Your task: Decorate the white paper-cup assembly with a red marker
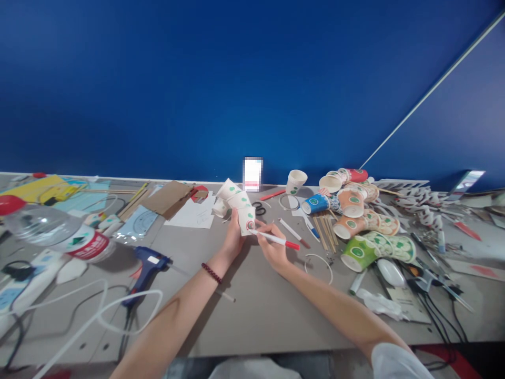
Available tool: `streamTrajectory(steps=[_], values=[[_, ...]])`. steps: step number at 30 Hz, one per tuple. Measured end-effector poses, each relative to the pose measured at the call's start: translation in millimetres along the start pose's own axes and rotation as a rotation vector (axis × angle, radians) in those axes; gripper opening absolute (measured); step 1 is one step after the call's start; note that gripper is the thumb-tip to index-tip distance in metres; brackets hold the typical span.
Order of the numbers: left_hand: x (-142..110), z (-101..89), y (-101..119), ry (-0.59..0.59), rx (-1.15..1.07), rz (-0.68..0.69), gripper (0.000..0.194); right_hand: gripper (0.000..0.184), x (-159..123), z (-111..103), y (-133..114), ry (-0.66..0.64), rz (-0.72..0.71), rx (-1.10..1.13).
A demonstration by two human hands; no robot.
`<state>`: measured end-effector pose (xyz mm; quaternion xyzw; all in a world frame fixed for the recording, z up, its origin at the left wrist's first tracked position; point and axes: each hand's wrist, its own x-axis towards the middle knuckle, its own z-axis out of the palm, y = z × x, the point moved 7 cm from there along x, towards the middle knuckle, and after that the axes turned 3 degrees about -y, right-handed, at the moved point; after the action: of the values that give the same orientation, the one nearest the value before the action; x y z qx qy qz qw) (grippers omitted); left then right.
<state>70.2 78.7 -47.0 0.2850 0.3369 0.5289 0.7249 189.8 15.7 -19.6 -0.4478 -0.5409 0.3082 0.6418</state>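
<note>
In the head view, my left hand (234,236) is closed around a white paper cup (246,215) with green marks, part of a joined group of similar cups (229,190) reaching up and away. A red ring is drawn on the near cup's side, around a small dark emblem. My right hand (273,247) grips a white marker (276,239) with a red end pointing right. The marker's tip is at or very near the red ring; whether it touches I cannot tell. My left fingers are partly hidden behind the cup.
A blue glue gun (148,271) and a large plastic bottle (59,231) lie left. Coloured paper cups (351,202) are heaped right, near wooden sticks (327,231). Scissors (259,208), a lone white cup (296,181) and a lit phone (252,173) are beyond my hands.
</note>
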Motion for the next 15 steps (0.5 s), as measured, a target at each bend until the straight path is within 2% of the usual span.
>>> streamTrajectory(steps=[5,15], values=[[0.4,-0.2,-1.3,0.009,-0.008,0.000,0.063,0.026,0.1,-0.4,1.3,0.003,0.012,-0.004],[-0.5,0.9,-0.6,-0.027,0.005,-0.006,0.059,0.027,-0.2,-0.3,0.4,0.008,-0.010,0.030]])
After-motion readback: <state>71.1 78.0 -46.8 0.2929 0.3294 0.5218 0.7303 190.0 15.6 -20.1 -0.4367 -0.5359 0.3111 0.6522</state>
